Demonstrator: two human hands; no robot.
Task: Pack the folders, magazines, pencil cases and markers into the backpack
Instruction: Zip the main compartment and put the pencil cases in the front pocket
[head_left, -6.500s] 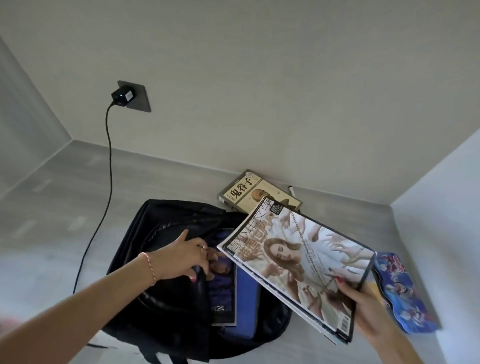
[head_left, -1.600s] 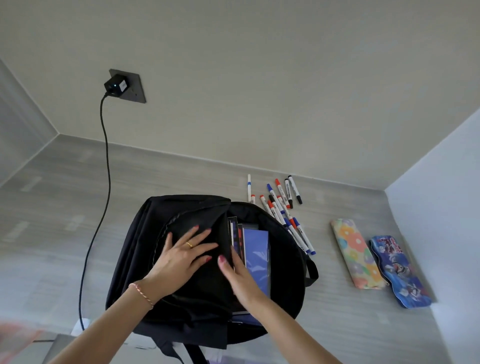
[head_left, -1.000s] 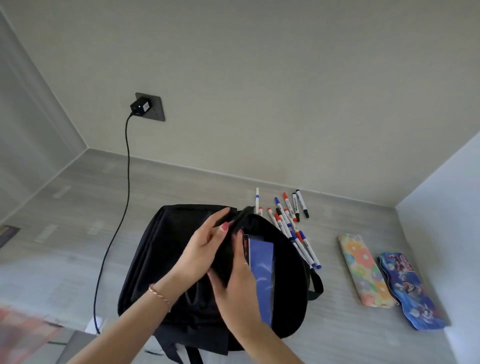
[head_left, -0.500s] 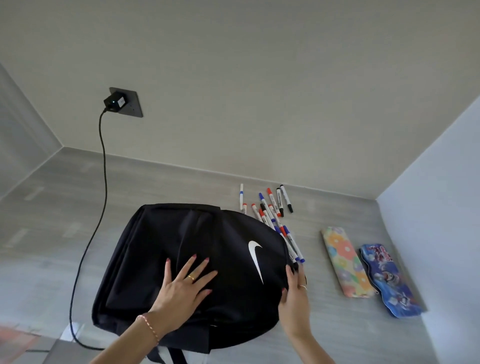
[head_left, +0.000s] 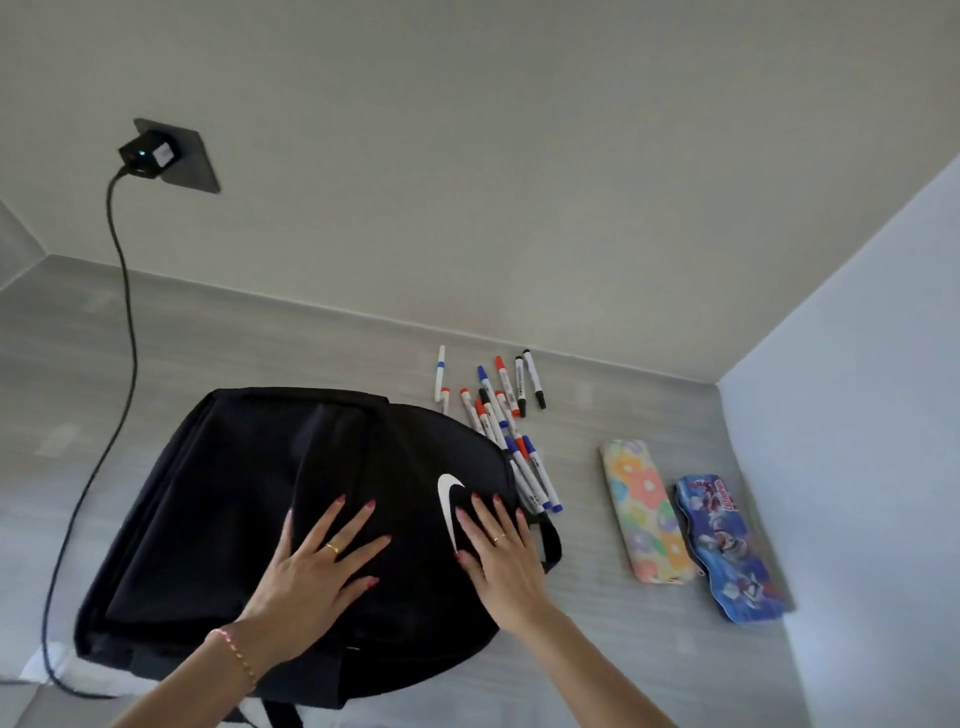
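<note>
Grey wood-grain flooring (head_left: 260, 332) is bounded by a pale beige wall at the rear and a bluish-white wall on the right. On the rear wall a dark socket plate (head_left: 187, 158) is seen, into which a black charger (head_left: 145, 153) is plugged; its black cable (head_left: 117, 332) is led down the wall and across the floor, past the left side of the black backpack (head_left: 234, 493). The backpack is laid flat in the centre, front panel up, with a white swoosh logo (head_left: 449, 501) displayed. Both hands are laid on this panel with fingers straight: the left hand (head_left: 317, 566) is spread wide at the middle, and the right hand (head_left: 501, 556) is placed flat at the right edge, partly over the logo. Nothing is gripped by either hand. A scattered group of markers (head_left: 506, 415), with red, blue and black caps, is seen on the floor just beyond the backpack's upper right edge, the nearest ones touching or partly hidden by it. Further right, apart from the backpack, a floral pencil case (head_left: 647, 512) and a blue cartoon pencil case (head_left: 727, 545) are laid side by side, near the right wall. A black strap loop (head_left: 548, 540) projects beside the right hand.
</note>
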